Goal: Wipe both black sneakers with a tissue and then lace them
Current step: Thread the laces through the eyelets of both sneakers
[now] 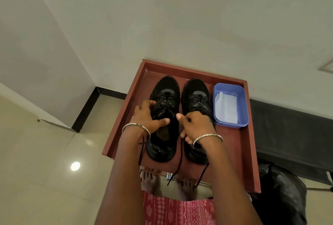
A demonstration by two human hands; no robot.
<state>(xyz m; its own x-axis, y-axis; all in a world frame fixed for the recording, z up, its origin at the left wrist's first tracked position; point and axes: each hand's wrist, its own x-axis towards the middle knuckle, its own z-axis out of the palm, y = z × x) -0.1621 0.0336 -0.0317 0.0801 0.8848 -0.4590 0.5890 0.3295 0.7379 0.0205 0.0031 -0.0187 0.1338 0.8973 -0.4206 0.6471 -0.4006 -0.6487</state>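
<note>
Two black sneakers stand side by side on a red-brown table [241, 145], toes pointing away from me. My left hand [146, 116] grips the left sneaker [166, 88] at its laces and tongue, thumb across the opening. My right hand [195, 125] is curled beside the right sneaker [196, 89], fingers closed round a black lace [180, 160]. Loose lace ends hang over the table's near edge. A white tissue [226, 107] lies in a blue plastic tray [244, 109] to the right of the shoes.
The table has a raised rim and stands against a white wall. A black bag [282, 194] sits on the floor at the lower right. My bare feet [149, 179] show under the table on beige floor tiles.
</note>
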